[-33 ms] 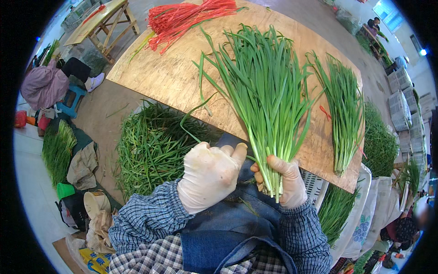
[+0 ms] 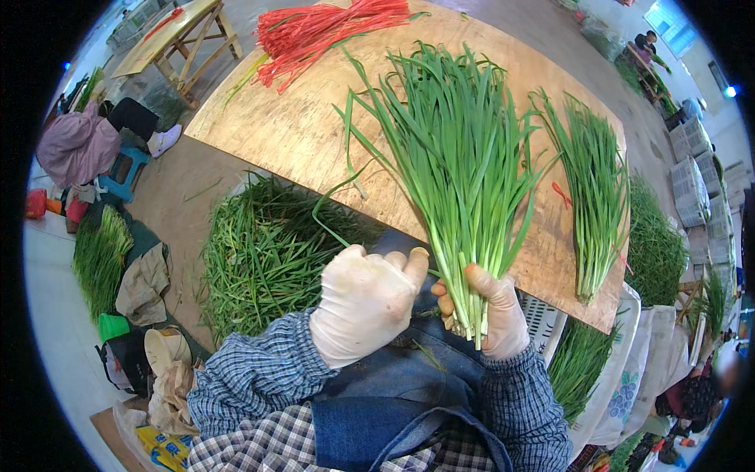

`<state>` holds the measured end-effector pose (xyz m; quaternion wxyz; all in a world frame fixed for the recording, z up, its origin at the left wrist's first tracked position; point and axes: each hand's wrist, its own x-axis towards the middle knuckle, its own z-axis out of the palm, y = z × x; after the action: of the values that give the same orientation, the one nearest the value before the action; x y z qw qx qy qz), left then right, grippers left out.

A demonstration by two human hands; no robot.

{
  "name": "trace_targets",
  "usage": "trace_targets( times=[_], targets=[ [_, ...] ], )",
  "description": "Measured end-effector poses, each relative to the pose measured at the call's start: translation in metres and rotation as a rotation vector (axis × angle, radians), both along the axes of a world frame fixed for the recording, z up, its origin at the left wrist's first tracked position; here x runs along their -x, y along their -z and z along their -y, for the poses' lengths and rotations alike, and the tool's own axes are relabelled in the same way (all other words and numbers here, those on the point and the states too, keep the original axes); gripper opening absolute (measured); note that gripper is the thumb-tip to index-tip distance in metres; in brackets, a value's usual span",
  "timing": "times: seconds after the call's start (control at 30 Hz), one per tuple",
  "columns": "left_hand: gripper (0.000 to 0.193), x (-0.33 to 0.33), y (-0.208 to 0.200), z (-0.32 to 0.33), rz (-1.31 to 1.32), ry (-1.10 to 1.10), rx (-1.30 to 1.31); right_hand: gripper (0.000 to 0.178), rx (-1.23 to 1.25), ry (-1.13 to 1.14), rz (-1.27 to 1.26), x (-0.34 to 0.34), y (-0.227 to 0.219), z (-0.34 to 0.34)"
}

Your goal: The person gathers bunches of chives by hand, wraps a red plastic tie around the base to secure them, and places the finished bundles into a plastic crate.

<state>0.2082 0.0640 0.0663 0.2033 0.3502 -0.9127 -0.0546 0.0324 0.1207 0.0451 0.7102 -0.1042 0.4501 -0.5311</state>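
My right hand (image 2: pixel 499 313), in a pale glove, grips a bunch of garlic chives (image 2: pixel 464 181) near its whitish cut ends. The green leaves fan out away from me over a wooden board (image 2: pixel 299 141). Just left of the stems is my left hand (image 2: pixel 370 303), gloved and closed, its back toward me. A single long chive leaf (image 2: pixel 324 223) curves into this fist; its hidden end cannot be seen. Another bunch of garlic chives (image 2: pixel 594 197) lies on the board at the right, with a red tie (image 2: pixel 561 194) beside it.
Red tie strips (image 2: pixel 314 35) lie at the board's far edge. A heap of loose greens (image 2: pixel 255 259) is below the board on the left. More greens (image 2: pixel 582 366) fill a lined container on the right. Stacked crates (image 2: pixel 688 189) stand farther right; a seated person (image 2: pixel 79 145) is at far left.
My left hand has shifted very slightly to the right. My right hand keeps its grip on the bunch.
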Motion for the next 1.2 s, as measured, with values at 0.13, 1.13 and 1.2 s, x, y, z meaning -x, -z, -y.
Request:
trace_targets(
  times=[0.13,1.13,1.2],
  targets=[
    [0.034,0.005,0.006,-0.001,0.009,0.012,0.081,0.033,0.037,-0.002,0.048,-0.004,0.003,0.002],
    [0.028,-0.015,0.002,-0.041,0.171,0.124,0.168,0.02,-0.039,0.095,-0.24,-0.032,0.007,0.001],
    [0.021,-0.042,0.009,-0.04,0.091,0.151,0.161,0.016,-0.102,0.159,-0.208,-0.022,0.005,0.006]
  ],
)
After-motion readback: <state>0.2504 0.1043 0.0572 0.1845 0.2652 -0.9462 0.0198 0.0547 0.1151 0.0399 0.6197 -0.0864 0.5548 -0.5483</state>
